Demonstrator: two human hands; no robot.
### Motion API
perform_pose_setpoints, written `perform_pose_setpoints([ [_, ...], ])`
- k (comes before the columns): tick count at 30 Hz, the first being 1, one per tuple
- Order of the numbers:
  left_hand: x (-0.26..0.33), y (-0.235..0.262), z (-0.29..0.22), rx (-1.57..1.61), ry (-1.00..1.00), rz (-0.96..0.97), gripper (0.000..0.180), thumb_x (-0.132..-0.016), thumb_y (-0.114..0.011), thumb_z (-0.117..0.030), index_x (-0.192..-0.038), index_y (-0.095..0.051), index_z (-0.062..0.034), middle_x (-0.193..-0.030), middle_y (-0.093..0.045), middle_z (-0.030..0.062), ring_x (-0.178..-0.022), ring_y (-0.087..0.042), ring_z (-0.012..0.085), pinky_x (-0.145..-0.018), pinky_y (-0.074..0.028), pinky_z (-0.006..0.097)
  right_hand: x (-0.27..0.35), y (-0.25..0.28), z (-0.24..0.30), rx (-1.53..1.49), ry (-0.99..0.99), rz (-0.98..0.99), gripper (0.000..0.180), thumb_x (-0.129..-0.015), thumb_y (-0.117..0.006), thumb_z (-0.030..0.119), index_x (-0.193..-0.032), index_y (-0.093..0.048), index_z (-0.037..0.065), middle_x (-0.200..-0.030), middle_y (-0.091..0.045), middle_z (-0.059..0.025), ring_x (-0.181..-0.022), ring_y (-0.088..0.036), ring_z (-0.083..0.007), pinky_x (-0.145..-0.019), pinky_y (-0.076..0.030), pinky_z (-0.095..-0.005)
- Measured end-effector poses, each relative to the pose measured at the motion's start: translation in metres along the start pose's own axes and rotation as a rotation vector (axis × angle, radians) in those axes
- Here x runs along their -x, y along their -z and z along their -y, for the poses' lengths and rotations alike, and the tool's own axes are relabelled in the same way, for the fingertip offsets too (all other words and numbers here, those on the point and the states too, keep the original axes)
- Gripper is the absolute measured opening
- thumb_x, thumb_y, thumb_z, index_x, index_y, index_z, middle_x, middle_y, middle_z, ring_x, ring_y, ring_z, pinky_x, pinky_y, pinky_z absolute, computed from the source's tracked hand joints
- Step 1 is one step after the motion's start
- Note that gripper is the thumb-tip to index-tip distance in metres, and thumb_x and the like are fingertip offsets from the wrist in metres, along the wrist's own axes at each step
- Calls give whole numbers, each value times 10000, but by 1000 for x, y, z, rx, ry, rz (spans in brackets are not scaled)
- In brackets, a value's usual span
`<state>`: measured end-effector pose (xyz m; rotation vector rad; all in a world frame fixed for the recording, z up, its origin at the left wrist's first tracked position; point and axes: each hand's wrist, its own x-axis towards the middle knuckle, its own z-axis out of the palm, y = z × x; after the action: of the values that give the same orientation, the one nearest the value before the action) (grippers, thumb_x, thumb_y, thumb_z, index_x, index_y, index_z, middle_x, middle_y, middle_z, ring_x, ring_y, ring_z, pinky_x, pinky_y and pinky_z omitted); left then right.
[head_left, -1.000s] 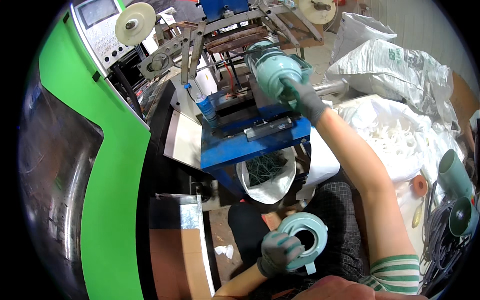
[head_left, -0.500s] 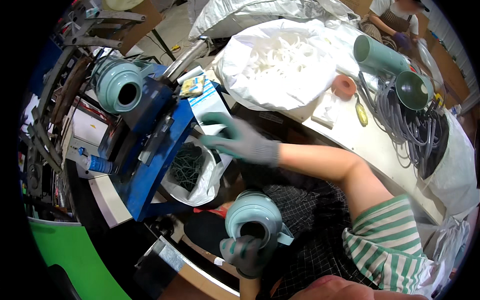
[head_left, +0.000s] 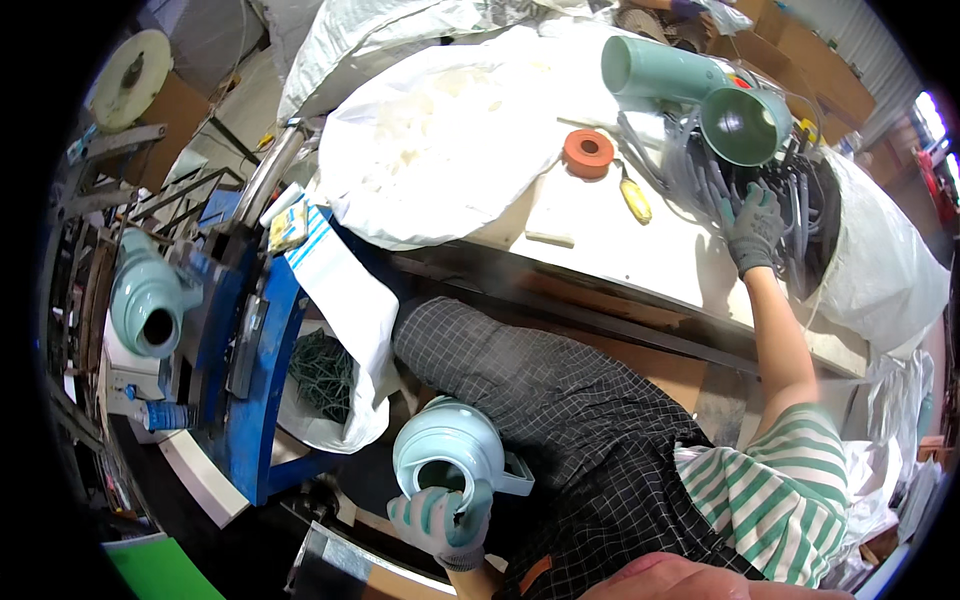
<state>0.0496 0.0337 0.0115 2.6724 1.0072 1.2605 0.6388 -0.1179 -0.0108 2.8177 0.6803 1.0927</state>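
Observation:
My left hand (head_left: 440,525), in a grey glove with green-coated fingers, grips the rim of a pale blue-green plastic housing (head_left: 455,437). The housing is rounded, with a dark round opening and a square bracket at its side; it rests by my lap. Out on the bench to the right, my right hand (head_left: 756,228), gloved alike, reaches with fingers apart onto a bundle of grey tubes (head_left: 795,215). Its fingertips touch the tubes, and it does not visibly hold one. Just beyond the fingers lies an open green cylinder (head_left: 740,128).
A second green cylinder (head_left: 665,72) lies farther back. On the bench (head_left: 655,265) are an orange tape roll (head_left: 588,153), a yellow-handled tool (head_left: 634,198) and a big white sack (head_left: 440,130) of white parts. At left, another housing (head_left: 150,290) sits beside a blue machine frame (head_left: 262,400).
My right hand has swung from the blue frame at left to the grey tubes at right. The view has turned rightward. My left hand keeps hold of the housing.

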Motion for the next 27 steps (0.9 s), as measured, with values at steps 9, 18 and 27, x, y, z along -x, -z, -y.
perform_pose_setpoints([
  [9, 2, 1, 1, 64, -21, 104, 329, -729, -898, -250, -883, -628, -140, -903, -654, 81, -808, -621, 330, -723, -459, 471, -14, 46, -28, -54, 199, 48, 272, -921, -660, 221, -1186, -647, 163, -1113, -662, -176, -794, -703, -394, -671, -557, -503],
  [18, -8, 37, 24, 112, 69, -109, 637, -779, -896, -448, -1252, -656, -96, -1197, -671, 167, -998, -657, 328, -861, -522, 481, 17, 246, 210, -1104, 1103, -294, 358, -734, -946, 323, -985, -770, 138, -770, -590, -10, -671, -614, -195, -594, -477, -344],
  [27, 22, 46, 65, 208, 631, -397, 253, -953, -709, -260, -1072, -657, -44, -864, -599, 66, -722, -619, 198, -630, -488, 318, 104, 289, 309, -1940, 1474, 222, 725, -672, -902, 577, -1178, -692, 101, -1214, -663, -167, -1137, -655, -375, -977, -532, -554],
])
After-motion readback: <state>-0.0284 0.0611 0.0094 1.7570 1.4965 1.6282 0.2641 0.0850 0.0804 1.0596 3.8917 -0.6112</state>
